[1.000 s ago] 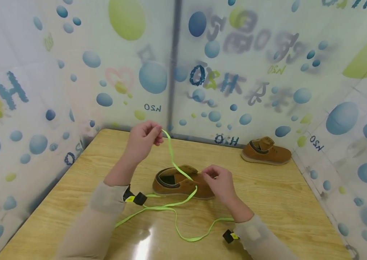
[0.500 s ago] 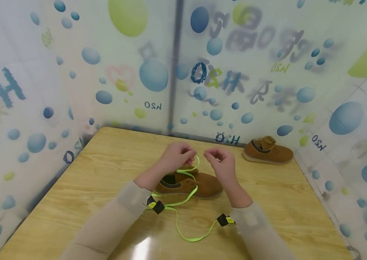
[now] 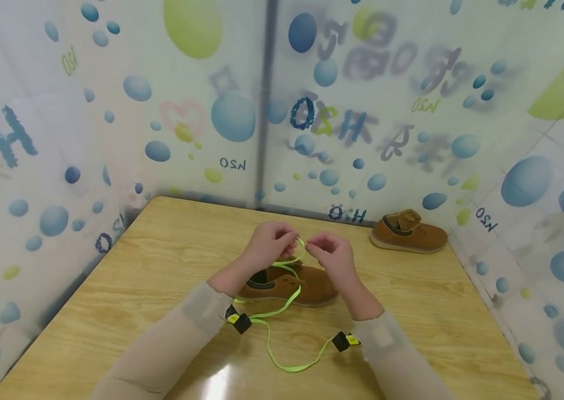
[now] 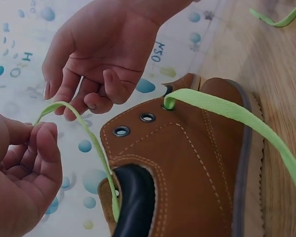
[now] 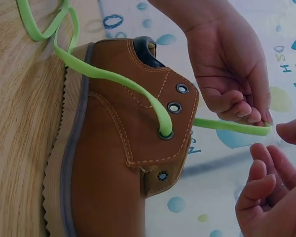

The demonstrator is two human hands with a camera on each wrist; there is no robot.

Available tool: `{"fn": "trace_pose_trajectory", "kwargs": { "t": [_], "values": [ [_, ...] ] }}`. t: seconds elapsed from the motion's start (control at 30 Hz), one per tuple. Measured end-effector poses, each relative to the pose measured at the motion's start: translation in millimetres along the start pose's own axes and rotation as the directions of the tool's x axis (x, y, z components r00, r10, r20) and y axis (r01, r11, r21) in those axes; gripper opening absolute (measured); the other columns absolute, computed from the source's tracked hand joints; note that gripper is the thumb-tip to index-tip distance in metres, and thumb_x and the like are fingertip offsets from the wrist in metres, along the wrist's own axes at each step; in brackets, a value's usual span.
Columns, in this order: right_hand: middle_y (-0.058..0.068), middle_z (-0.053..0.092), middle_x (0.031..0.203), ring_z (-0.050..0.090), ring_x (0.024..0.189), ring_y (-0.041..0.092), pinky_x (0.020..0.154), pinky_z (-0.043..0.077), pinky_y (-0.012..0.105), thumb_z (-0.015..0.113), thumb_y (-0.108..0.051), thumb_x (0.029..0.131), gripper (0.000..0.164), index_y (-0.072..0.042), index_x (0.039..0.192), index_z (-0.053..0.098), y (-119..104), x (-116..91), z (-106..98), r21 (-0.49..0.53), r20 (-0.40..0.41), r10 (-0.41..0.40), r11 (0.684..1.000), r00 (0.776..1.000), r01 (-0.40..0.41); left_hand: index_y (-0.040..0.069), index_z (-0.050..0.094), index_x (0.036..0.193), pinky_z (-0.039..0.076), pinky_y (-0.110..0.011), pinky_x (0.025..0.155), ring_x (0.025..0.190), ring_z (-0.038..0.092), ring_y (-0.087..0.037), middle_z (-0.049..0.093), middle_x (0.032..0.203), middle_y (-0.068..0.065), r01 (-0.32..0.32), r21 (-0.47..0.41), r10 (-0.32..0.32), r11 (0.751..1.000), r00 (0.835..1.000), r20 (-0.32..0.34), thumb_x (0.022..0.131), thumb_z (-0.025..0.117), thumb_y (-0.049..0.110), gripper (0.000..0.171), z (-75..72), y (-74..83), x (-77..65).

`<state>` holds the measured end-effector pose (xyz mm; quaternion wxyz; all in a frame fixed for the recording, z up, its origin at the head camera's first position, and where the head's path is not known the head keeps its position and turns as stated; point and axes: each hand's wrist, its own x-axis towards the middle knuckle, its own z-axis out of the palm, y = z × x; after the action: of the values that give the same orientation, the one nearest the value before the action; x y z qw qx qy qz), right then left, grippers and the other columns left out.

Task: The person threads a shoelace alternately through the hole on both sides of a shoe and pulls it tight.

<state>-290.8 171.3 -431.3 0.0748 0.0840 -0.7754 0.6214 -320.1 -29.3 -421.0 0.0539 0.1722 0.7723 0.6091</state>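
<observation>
Bright green lace (image 5: pixel 106 74) runs through the front eyelet in the near side of a brown shoe (image 3: pixel 319 280), which stands on the wooden table (image 3: pixel 412 333) beneath the hands, toe to the right. The left hand (image 3: pixel 266 244) pinches the lace above the shoe between thumb and fingers; the right hand (image 3: pixel 334 255), just to its right, holds nothing, its fingers loosely bent, thumb apart.

To handle this well, I would keep the left pinch close to the tip, bring the right thumb and finger together on the lace before letting go, and keep the strip flat and untwisted.

The shoe's upper looks smooth, with pale stitching, a padded black collar (image 4: pixel 138 192) and a ridged tan sole. Two metal-rimmed eyelets (image 4: pixel 147 117) behind the laced one are bare. Slack lace loops across the near table.
</observation>
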Motion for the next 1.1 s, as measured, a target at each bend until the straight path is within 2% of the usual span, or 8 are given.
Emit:
{"fn": "trace_pose_trajectory", "kwargs": {
  "t": [0.23, 0.37, 0.47, 0.57, 0.7, 0.8, 0.97, 1.1],
  "values": [
    [-0.008, 0.071, 0.084, 0.061, 0.077, 0.009, 0.063, 0.048, 0.022, 0.073, -0.013, 0.098, 0.014, 0.0, 0.101, 0.075, 8.0, 6.4, -1.4, -0.035, -0.034, 0.09, 0.995, 0.995, -0.091, 0.003, 0.072, 0.091, 0.057, -0.026, 0.063, 0.069, 0.07, -0.012, 0.071, 0.077, -0.006, -0.027, 0.13, 0.026, 0.991, 1.0, 0.008, 0.107, 0.062, 0.02, 0.025, 5.0, -6.1, 0.0],
    [-0.006, 0.073, 0.085, 0.061, 0.078, 0.012, 0.064, 0.049, 0.024, 0.074, -0.013, 0.097, 0.013, -0.001, 0.101, 0.077, 15.6, 10.3, -2.4, -0.08, -0.03, 0.127, 0.988, 0.991, -0.129, 0.006, 0.069, 0.082, 0.059, -0.027, 0.063, 0.069, 0.073, -0.013, 0.073, 0.075, -0.006, -0.039, 0.159, 0.041, 0.987, 0.999, -0.008, 0.104, 0.062, 0.016, 0.025, 9.2, -11.0, 0.7],
    [0.002, 0.075, 0.092, 0.061, 0.081, 0.013, 0.067, 0.05, 0.026, 0.072, -0.012, 0.098, 0.017, 0.002, 0.105, 0.077, 25.6, 14.0, -3.9, -0.132, 0.018, 0.136, 0.982, 0.99, -0.133, 0.006, 0.065, 0.077, 0.058, -0.027, 0.06, 0.064, 0.07, -0.014, 0.071, 0.071, -0.005, -0.034, 0.178, 0.033, 0.984, 0.999, 0.007, 0.1, 0.064, 0.01, 0.023, 11.4, -14.2, 0.7],
    [0.01, 0.077, 0.102, 0.062, 0.083, 0.014, 0.068, 0.051, 0.028, 0.072, -0.013, 0.1, 0.02, 0.002, 0.111, 0.077, 36.8, 18.2, -6.0, -0.204, 0.127, 0.153, 0.971, 0.98, -0.125, 0.008, 0.06, 0.072, 0.05, -0.025, 0.056, 0.059, 0.062, -0.013, 0.065, 0.065, -0.002, -0.051, 0.262, 0.045, 0.964, 0.999, 0.031, 0.095, 0.066, 0.006, 0.024, 12.4, -17.2, 0.8],
    [0.014, 0.078, 0.113, 0.068, 0.088, 0.016, 0.072, 0.055, 0.03, 0.073, -0.015, 0.099, 0.021, -0.004, 0.116, 0.079, 49.5, 22.2, -8.5, -0.284, 0.265, 0.143, 0.957, 0.953, -0.065, 0.011, 0.06, 0.07, 0.045, -0.025, 0.057, 0.059, 0.056, -0.012, 0.063, 0.066, 0.001, -0.085, 0.384, 0.068, 0.92, 0.996, 0.059, 0.092, 0.071, 0.007, 0.025, 11.8, -19.2, 1.5],
    [0.011, 0.079, 0.114, 0.072, 0.093, 0.019, 0.08, 0.058, 0.032, 0.076, -0.016, 0.098, 0.019, -0.008, 0.115, 0.08, 54.9, 22.6, -8.9, -0.316, 0.305, 0.104, 0.949, 0.947, -0.003, 0.013, 0.063, 0.071, 0.047, -0.026, 0.06, 0.061, 0.056, -0.012, 0.063, 0.068, 0.002, -0.099, 0.452, 0.065, 0.886, 0.994, 0.091, 0.094, 0.079, 0.014, 0.028, 11.7, -18.8, 1.8],
    [0.006, 0.081, 0.104, 0.071, 0.09, 0.015, 0.083, 0.059, 0.035, 0.075, -0.015, 0.099, 0.009, -0.012, 0.104, 0.082, 57.1, 21.3, -3.9, -0.395, 0.312, 0.037, 0.914, 0.949, 0.095, 0.014, 0.064, 0.069, 0.049, -0.028, 0.067, 0.063, 0.055, -0.012, 0.061, 0.067, 0.003, -0.153, 0.58, 0.09, 0.8, 0.987, 0.137, 0.089, 0.088, 0.023, 0.032, 11.8, -20.0, 4.1],
    [0.005, 0.08, 0.097, 0.068, 0.085, 0.012, 0.078, 0.056, 0.031, 0.075, -0.012, 0.099, 0.007, -0.01, 0.097, 0.081, 54.2, 19.5, 0.5, -0.413, 0.273, 0.05, 0.908, 0.961, 0.07, 0.014, 0.067, 0.073, 0.052, -0.029, 0.07, 0.068, 0.057, -0.012, 0.065, 0.073, 0.004, -0.158, 0.659, 0.072, 0.735, 0.985, 0.156, 0.087, 0.09, 0.018, 0.027, 11.2, -23.2, 5.9]
  ]
}}
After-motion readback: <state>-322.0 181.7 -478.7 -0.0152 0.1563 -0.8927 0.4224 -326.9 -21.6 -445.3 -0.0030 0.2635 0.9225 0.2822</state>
